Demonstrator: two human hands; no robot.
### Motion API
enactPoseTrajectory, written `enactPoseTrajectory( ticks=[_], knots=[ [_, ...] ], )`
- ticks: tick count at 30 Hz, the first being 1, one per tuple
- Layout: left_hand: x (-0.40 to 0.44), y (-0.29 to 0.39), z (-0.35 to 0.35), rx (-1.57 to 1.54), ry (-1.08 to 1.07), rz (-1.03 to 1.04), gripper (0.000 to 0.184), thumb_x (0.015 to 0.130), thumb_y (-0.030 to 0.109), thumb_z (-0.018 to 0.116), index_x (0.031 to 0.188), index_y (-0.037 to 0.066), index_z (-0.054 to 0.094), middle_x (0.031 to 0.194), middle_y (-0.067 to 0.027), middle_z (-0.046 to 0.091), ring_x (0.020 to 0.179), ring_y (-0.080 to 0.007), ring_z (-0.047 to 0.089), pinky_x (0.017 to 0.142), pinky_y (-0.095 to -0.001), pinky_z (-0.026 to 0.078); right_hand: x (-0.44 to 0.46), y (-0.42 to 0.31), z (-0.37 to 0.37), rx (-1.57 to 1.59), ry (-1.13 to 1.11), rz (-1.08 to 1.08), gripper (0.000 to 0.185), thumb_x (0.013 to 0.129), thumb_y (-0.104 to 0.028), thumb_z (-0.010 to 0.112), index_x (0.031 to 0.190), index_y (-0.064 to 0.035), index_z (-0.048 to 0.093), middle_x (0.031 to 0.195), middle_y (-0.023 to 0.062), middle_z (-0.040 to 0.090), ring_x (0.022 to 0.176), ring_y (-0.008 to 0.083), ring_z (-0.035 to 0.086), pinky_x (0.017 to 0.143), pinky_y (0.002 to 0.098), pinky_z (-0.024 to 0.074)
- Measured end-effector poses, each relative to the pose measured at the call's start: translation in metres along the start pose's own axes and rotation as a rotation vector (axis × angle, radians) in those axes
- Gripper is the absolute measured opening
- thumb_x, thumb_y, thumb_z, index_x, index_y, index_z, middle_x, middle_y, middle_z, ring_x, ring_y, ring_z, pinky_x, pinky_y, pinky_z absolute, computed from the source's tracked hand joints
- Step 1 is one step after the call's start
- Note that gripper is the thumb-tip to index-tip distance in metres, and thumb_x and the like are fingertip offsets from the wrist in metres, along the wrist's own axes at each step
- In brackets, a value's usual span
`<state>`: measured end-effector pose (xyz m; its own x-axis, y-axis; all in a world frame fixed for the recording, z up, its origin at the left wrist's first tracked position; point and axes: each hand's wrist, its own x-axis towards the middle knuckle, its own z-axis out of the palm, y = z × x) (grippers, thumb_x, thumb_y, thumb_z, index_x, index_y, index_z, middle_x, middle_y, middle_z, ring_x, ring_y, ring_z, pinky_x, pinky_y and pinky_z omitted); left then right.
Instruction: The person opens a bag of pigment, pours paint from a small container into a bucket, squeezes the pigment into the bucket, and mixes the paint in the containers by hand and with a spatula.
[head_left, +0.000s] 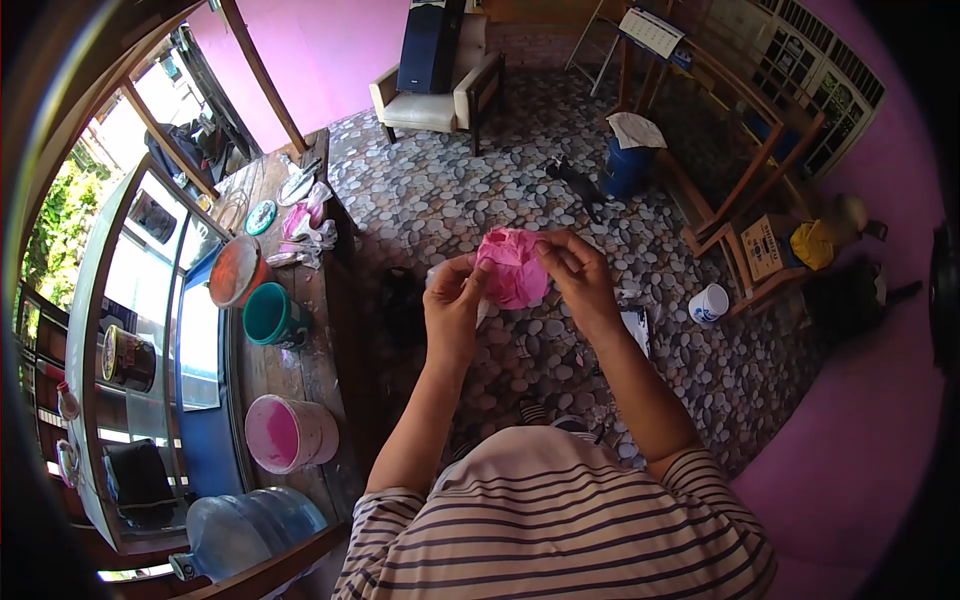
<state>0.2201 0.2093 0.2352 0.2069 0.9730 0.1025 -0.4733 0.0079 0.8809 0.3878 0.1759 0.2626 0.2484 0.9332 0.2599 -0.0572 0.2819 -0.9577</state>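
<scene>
A crumpled pink plastic bag is stretched between my two hands at chest height, out in front of me. Its thin material is wrinkled, and a whitish see-through edge shows beneath it on the left. My left hand pinches its left side between thumb and fingers. Opposite, my right hand grips the upper right edge with bent fingers. Whether anything lies inside the bag cannot be made out.
On the wooden table at left stand a pink-stained bucket, a green bucket, an orange basin and crumpled plastic bags. A blue water jug lies nearby. A white tub and a cat are on the patterned floor.
</scene>
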Motion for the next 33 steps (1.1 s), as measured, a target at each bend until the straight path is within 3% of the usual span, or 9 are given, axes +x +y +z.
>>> enactPoseTrajectory(
  ticks=[7,14,17,24,26,28,30,31,33],
  knots=[
    [-0.006,0.012,0.014,0.091,0.076,0.064,0.015,0.096,0.013,0.063,0.100,0.000,0.066,0.086,0.0001,0.066,0.077,-0.0055,0.060,0.069,-0.0210,0.048,-0.013,0.012,0.019,0.019,-0.013,-0.092,0.013,0.094,-0.011,0.065,0.103,-0.0019,0.063,0.091,0.0005,0.065,0.083,0.0048,0.061,0.071,0.0209,0.0501],
    [-0.005,-0.007,0.007,0.083,-0.060,0.041,0.012,0.094,0.010,0.065,0.100,0.000,0.066,0.085,0.0001,0.066,0.074,-0.0052,0.060,0.067,-0.0205,0.048,-0.006,0.012,0.016,-0.091,0.055,-0.046,0.012,0.092,-0.011,0.068,0.098,-0.0018,0.063,0.086,0.0000,0.065,0.075,0.0052,0.063,0.065,0.0206,0.0504],
    [-0.003,0.004,0.009,0.039,-0.025,-0.018,0.011,0.094,0.009,0.065,0.100,0.000,0.067,0.083,0.0011,0.064,0.074,-0.0045,0.059,0.065,-0.0193,0.048,-0.010,0.018,0.019,-0.191,-0.088,-0.094,0.013,0.090,-0.010,0.069,0.099,-0.0006,0.065,0.095,0.0019,0.063,0.090,0.0077,0.062,0.073,0.0218,0.0509],
    [-0.002,0.014,0.007,0.054,-0.052,-0.038,0.020,0.097,0.011,0.058,0.110,-0.003,0.065,0.098,-0.0055,0.063,0.082,-0.0104,0.064,0.072,-0.0242,0.054,-0.007,0.010,0.026,-0.158,-0.113,-0.253,0.017,0.091,-0.012,0.068,0.104,-0.0008,0.065,0.099,0.0029,0.062,0.093,0.0087,0.060,0.080,0.0240,0.0514],
    [-0.006,0.013,0.007,-0.158,-0.130,-0.132,0.023,0.099,0.012,0.054,0.114,-0.004,0.062,0.102,-0.0066,0.062,0.091,-0.0130,0.063,0.079,-0.0283,0.056,-0.007,0.013,0.023,-0.121,-0.035,-0.018,0.019,0.092,-0.012,0.067,0.107,-0.0018,0.064,0.097,0.0018,0.063,0.091,0.0081,0.061,0.079,0.0234,0.0508],
    [-0.001,0.012,0.002,-0.133,-0.156,-0.101,0.026,0.101,0.015,0.052,0.117,-0.004,0.060,0.106,-0.0086,0.063,0.097,-0.0150,0.063,0.083,-0.0308,0.055,-0.002,0.019,0.017,-0.148,-0.038,-0.009,0.019,0.092,-0.012,0.067,0.108,-0.0013,0.064,0.097,0.0017,0.065,0.090,0.0076,0.061,0.079,0.0226,0.0502],
    [-0.001,0.019,0.002,-0.033,-0.004,0.041,0.030,0.101,0.019,0.052,0.119,-0.002,0.060,0.110,-0.0104,0.064,0.100,-0.0200,0.063,0.086,-0.0332,0.053,0.002,0.019,0.012,-0.174,-0.038,0.001,0.019,0.093,-0.012,0.067,0.108,-0.0007,0.063,0.096,0.0016,0.066,0.089,0.0071,0.061,0.078,0.0217,0.0496],
    [0.002,0.020,-0.005,0.105,0.035,0.081,0.034,0.101,0.025,0.054,0.123,-0.001,0.058,0.114,-0.0120,0.063,0.101,-0.0153,0.061,0.084,-0.0278,0.051,0.003,0.014,0.010,-0.033,-0.045,0.013,0.017,0.093,-0.009,0.065,0.108,-0.0009,0.064,0.101,0.0029,0.067,0.093,0.0081,0.062,0.082,0.0227,0.0496],
    [0.012,0.015,-0.023,0.275,-0.069,-0.035,0.036,0.100,0.028,0.055,0.123,0.000,0.057,0.115,-0.0121,0.063,0.102,-0.0143,0.061,0.083,-0.0272,0.051,0.007,0.008,0.007,0.119,-0.062,0.051,0.017,0.094,-0.005,0.063,0.109,0.0005,0.065,0.108,0.0047,0.068,0.099,0.0093,0.062,0.089,0.0241,0.0485]
  ],
)
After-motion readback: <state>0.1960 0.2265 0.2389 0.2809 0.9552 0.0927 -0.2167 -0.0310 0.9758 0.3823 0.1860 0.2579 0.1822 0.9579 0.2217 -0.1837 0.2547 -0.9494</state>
